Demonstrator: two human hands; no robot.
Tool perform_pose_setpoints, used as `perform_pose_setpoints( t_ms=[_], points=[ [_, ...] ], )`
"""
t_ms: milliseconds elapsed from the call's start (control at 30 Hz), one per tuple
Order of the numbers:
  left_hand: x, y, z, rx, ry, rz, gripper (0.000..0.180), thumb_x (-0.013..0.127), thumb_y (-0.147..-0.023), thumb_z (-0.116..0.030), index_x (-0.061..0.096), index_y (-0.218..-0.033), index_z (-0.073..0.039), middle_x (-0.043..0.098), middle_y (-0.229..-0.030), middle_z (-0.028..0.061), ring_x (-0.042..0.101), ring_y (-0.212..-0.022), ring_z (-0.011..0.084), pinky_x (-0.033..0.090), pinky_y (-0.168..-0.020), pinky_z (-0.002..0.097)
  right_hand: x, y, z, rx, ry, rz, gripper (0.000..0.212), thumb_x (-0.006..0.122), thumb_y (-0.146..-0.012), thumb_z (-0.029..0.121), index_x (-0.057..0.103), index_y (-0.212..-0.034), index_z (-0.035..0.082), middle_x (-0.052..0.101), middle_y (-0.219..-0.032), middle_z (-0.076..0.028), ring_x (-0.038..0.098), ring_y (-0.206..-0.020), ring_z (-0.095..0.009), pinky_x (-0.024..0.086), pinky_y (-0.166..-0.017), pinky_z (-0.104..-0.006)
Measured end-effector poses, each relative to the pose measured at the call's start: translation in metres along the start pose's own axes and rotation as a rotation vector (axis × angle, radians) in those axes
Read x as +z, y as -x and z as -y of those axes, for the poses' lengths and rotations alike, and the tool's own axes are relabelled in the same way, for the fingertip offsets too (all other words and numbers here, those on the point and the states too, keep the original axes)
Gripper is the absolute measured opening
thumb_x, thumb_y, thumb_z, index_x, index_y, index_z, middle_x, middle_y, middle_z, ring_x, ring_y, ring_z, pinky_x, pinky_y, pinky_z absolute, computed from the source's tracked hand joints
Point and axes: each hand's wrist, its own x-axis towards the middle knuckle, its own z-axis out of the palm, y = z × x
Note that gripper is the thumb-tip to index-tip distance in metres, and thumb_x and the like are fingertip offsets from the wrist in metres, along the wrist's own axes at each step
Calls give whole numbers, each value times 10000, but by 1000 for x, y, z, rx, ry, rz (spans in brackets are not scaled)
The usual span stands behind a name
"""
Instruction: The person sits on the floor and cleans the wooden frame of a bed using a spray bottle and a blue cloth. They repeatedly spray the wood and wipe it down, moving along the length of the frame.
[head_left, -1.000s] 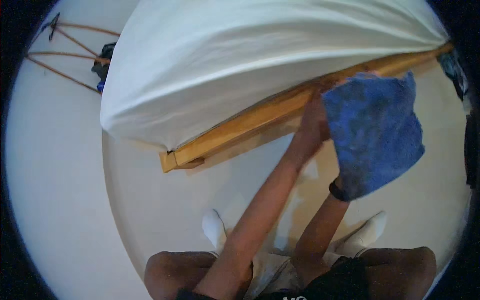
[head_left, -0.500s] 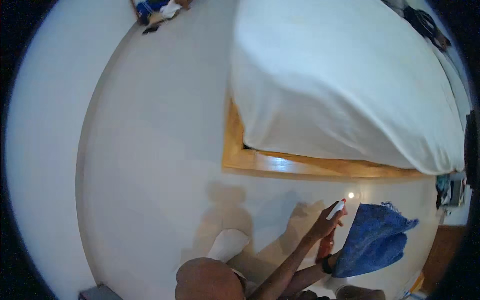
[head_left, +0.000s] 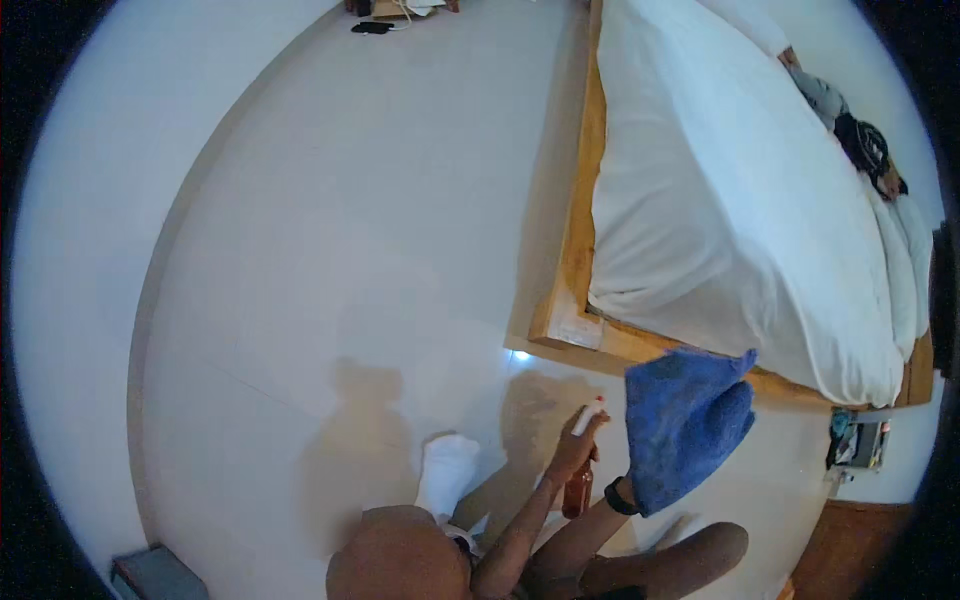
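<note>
My left hand grips a small amber spray bottle with a white nozzle, held upright over the pale floor. Just to its right, my right hand is hidden under a blue cloth that it holds up; only the wrist with a black band shows. The cloth hangs in front of the corner of a wooden bed frame. Bottle and cloth are close together but do not touch.
A bed with a white sheet fills the right side, with dark and grey items at its far end. My white-socked foot and bent knee are below. Small objects lie at the far wall; a grey box sits lower left.
The view has swung, so the bed now lies to the right instead of above. My left hand has come off the bed frame and holds the bottle upright. The blue cloth stays in my right hand.
</note>
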Motion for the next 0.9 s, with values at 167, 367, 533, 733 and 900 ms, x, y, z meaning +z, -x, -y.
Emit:
perform_pose_setpoints(
  t_ms=[167, 367, 533, 733, 900],
  points=[
    [-43, -24, -60, -153, 142, 21, 521, 563, -931, -505, 601, -1103, -15, 672, -1134, 135, 552, -464, 146, 491, -463, 327, 55, -11, 44, -319, 340, 86, 512, 476, -1027, 377, 437, -1456, 100, 555, -1404, -134, 437, -1369, -319, 131, -1159, -641],
    [-106, -56, -37, -263, -360, -32, 581, 573, -913, -525, 597, -1129, 14, 680, -1101, 146, 585, -504, 163, 508, -483, 337, 128, -24, -13, -771, 1179, 251, 508, 481, -1027, 364, 433, -1460, 103, 552, -1409, -136, 424, -1386, -322, 105, -1166, -657],
    [-104, -69, -26, -302, -529, 64, 608, 579, -905, -528, 594, -1145, 30, 683, -1084, 153, 601, -523, 174, 515, -493, 344, 156, -22, -26, -720, 1304, 123, 530, 479, -1024, 339, 380, -1514, 164, 403, -1533, -114, 365, -1433, -290, 18, -1141, -716],
    [-106, -77, -7, -286, -663, 158, 640, 586, -897, -533, 590, -1164, 49, 688, -1063, 161, 620, -545, 187, 524, -506, 353, 150, -18, -42, -1090, 1392, 197, 518, 553, -957, 137, 455, -1464, 178, 404, -1527, -121, 335, -1437, -361, 199, -1166, -629],
    [-116, -85, 18, -195, -779, 242, 667, 592, -890, -536, 586, -1179, 65, 691, -1046, 168, 635, -564, 198, 532, -516, 360, 166, -34, -37, -872, 1297, 337, 498, 514, -951, 66, 472, -1440, 149, 403, -1520, -167, 319, -1434, -386, 268, -1178, -504]
  ],
)
